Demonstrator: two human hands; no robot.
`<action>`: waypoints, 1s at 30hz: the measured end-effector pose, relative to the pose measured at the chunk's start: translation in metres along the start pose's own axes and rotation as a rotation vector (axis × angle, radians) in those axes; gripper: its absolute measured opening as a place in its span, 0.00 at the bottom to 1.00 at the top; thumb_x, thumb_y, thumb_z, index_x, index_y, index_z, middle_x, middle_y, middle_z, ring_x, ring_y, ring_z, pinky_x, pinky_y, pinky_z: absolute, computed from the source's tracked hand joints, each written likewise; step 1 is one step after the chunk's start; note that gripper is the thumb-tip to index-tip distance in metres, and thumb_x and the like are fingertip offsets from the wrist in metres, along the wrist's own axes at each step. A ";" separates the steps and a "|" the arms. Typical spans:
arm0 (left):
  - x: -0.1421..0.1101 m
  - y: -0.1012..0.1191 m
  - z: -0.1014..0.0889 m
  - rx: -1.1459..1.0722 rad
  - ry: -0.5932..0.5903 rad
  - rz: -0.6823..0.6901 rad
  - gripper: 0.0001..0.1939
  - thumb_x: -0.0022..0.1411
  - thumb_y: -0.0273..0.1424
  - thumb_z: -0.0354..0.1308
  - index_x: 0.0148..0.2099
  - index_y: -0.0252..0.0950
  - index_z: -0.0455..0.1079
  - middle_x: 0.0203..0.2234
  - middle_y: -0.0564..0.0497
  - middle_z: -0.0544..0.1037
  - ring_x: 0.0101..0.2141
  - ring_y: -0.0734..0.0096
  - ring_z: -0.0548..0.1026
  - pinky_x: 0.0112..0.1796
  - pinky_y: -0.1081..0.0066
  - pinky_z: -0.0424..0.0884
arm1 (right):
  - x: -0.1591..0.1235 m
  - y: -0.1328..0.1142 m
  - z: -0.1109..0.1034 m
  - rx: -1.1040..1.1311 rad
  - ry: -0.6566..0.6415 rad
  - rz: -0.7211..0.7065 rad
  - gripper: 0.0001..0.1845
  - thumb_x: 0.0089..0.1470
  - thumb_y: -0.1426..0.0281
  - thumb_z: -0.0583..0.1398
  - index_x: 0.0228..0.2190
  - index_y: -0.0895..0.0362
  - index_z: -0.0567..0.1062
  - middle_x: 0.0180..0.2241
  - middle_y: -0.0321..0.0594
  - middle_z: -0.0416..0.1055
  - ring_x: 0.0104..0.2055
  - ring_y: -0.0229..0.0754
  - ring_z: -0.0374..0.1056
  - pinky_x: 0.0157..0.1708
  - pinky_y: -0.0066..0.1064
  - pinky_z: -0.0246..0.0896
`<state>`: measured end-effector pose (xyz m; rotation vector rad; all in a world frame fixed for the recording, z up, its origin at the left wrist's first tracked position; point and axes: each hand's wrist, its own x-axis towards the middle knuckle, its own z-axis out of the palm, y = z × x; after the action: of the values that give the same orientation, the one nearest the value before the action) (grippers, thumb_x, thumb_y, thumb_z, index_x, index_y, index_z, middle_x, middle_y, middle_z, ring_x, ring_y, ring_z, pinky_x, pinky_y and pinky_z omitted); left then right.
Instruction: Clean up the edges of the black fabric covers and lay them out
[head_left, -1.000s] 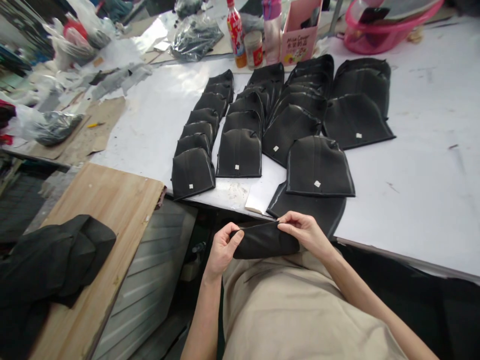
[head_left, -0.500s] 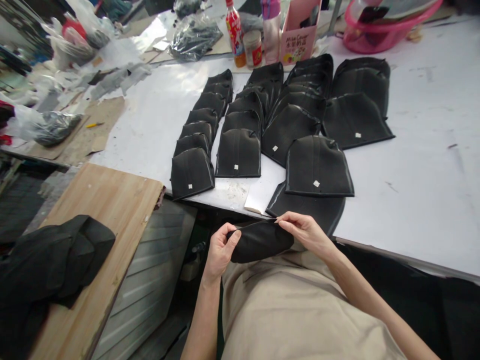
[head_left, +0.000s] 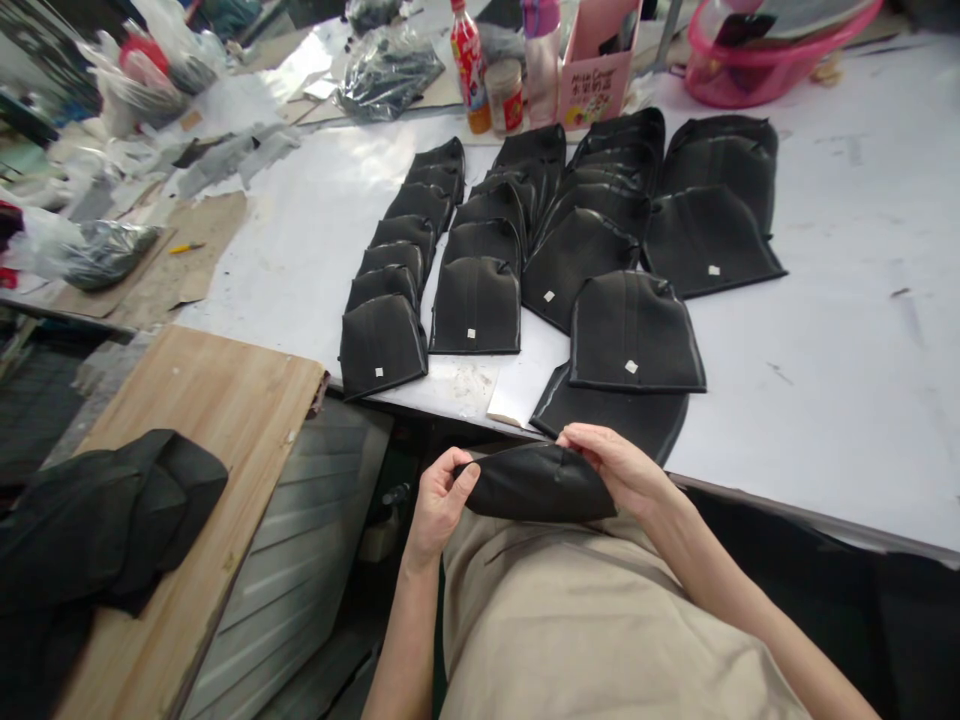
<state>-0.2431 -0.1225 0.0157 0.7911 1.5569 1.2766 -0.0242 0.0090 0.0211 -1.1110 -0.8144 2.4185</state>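
Note:
A black leather-like piece (head_left: pixel 536 482) is stretched between my two hands, just off the table's front edge and above my lap. My left hand (head_left: pixel 444 500) pinches its left end, thumb on top. At its upper right edge my right hand (head_left: pixel 619 462) grips with thumb and fingers; part of those fingers is hidden behind the piece. Just beyond my hands a flat black piece (head_left: pixel 619 415) lies partly over the table edge. On top of it rests another black piece (head_left: pixel 636 330) with a small white sticker.
Overlapping rows of similar black pieces (head_left: pixel 480 310) cover the middle of the white table (head_left: pixel 847 380). Behind them stand a drink bottle (head_left: pixel 470 70), a jar (head_left: pixel 505 98), a pink box (head_left: pixel 600 85) and a pink basin (head_left: pixel 739 80). Dark cloth (head_left: pixel 127 510) lies on a wooden board (head_left: pixel 247 400) at left.
My right hand has shifted slightly right and curled further around the black piece's edge. More of the piece now shows, stretched wider. My left hand has stayed nearly in place.

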 end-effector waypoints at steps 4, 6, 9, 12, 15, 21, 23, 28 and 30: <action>-0.001 0.004 0.002 0.013 0.018 0.001 0.12 0.64 0.37 0.60 0.32 0.35 0.66 0.25 0.56 0.62 0.26 0.76 0.58 0.28 0.75 0.58 | -0.001 0.001 -0.002 -0.100 0.019 -0.106 0.17 0.52 0.56 0.65 0.25 0.58 0.77 0.25 0.35 0.69 0.27 0.35 0.61 0.27 0.26 0.56; -0.003 0.007 0.002 0.045 0.029 0.006 0.13 0.63 0.38 0.60 0.31 0.35 0.65 0.25 0.56 0.61 0.26 0.76 0.58 0.28 0.75 0.57 | -0.003 0.001 -0.004 -0.222 0.011 -0.179 0.16 0.51 0.55 0.67 0.29 0.57 0.78 0.27 0.36 0.70 0.29 0.37 0.63 0.29 0.27 0.57; -0.004 0.010 0.003 0.087 0.057 0.008 0.15 0.63 0.40 0.60 0.31 0.35 0.65 0.24 0.56 0.61 0.26 0.75 0.58 0.27 0.75 0.57 | -0.006 -0.002 -0.004 -0.354 -0.010 -0.251 0.16 0.46 0.58 0.71 0.29 0.56 0.76 0.30 0.37 0.71 0.33 0.39 0.64 0.32 0.28 0.60; -0.005 0.011 0.004 0.104 0.059 0.021 0.15 0.63 0.40 0.59 0.31 0.35 0.65 0.24 0.55 0.61 0.26 0.75 0.58 0.27 0.75 0.57 | -0.009 -0.004 0.000 -0.412 0.000 -0.305 0.16 0.48 0.58 0.69 0.27 0.57 0.74 0.30 0.37 0.70 0.32 0.39 0.63 0.33 0.29 0.59; -0.006 0.011 0.003 0.117 0.036 0.031 0.13 0.64 0.38 0.59 0.32 0.35 0.65 0.26 0.55 0.62 0.27 0.75 0.59 0.28 0.75 0.57 | -0.012 -0.003 0.007 -0.378 0.037 -0.324 0.17 0.51 0.58 0.67 0.25 0.57 0.72 0.30 0.37 0.69 0.32 0.38 0.62 0.31 0.29 0.57; -0.007 0.012 0.002 0.128 0.047 0.036 0.13 0.64 0.38 0.59 0.31 0.35 0.66 0.26 0.55 0.63 0.27 0.75 0.60 0.29 0.75 0.58 | -0.011 0.004 0.015 -0.296 0.121 -0.314 0.19 0.50 0.55 0.67 0.26 0.56 0.72 0.28 0.36 0.69 0.30 0.38 0.61 0.30 0.29 0.56; -0.008 0.013 0.002 0.141 0.049 0.019 0.13 0.63 0.39 0.60 0.32 0.35 0.66 0.26 0.54 0.63 0.27 0.75 0.60 0.29 0.75 0.58 | -0.009 0.006 0.016 -0.307 0.142 -0.325 0.18 0.51 0.54 0.66 0.27 0.56 0.71 0.28 0.36 0.69 0.30 0.38 0.62 0.30 0.29 0.57; -0.009 0.012 0.001 0.153 0.038 -0.009 0.12 0.64 0.38 0.59 0.33 0.35 0.67 0.27 0.54 0.63 0.26 0.75 0.60 0.28 0.75 0.58 | -0.008 0.010 0.016 -0.446 0.211 -0.451 0.17 0.55 0.54 0.63 0.28 0.55 0.70 0.30 0.38 0.70 0.31 0.41 0.63 0.30 0.30 0.57; -0.009 0.011 0.001 0.150 0.036 -0.005 0.12 0.64 0.38 0.59 0.33 0.35 0.67 0.26 0.55 0.63 0.26 0.75 0.60 0.28 0.75 0.58 | -0.007 0.012 0.016 -0.499 0.218 -0.483 0.16 0.57 0.55 0.62 0.28 0.54 0.69 0.30 0.38 0.69 0.31 0.41 0.63 0.31 0.31 0.57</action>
<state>-0.2399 -0.1277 0.0290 0.8614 1.6974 1.1862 -0.0329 -0.0097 0.0257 -1.1497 -1.4619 1.7081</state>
